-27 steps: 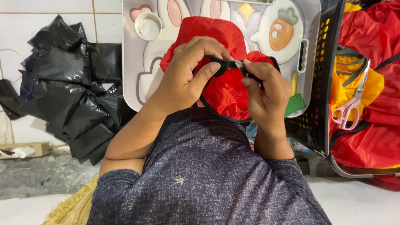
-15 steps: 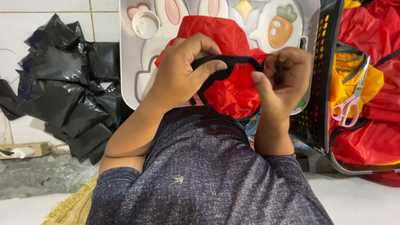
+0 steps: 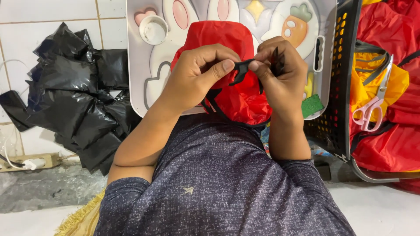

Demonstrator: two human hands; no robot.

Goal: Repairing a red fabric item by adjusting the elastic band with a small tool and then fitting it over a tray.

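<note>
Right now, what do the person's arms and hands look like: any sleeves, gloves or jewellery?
Both hands, left hand and right hand, are bare: no gloves, rings or watch show. The forearms are bare too. Short sleeves of a dark blue-grey heathered shirt end near the elbows; the shirt has a small pale arrow-shaped logo.

Black plastic bags: crumpled glossy heap at left, on the floor against white tiled wall, just beside the lap tray's left edge. Look like packaging bags, mostly flat, empty-looking, stacked loosely over each other. No labels, signs or screens visible anywhere in view.
</note>
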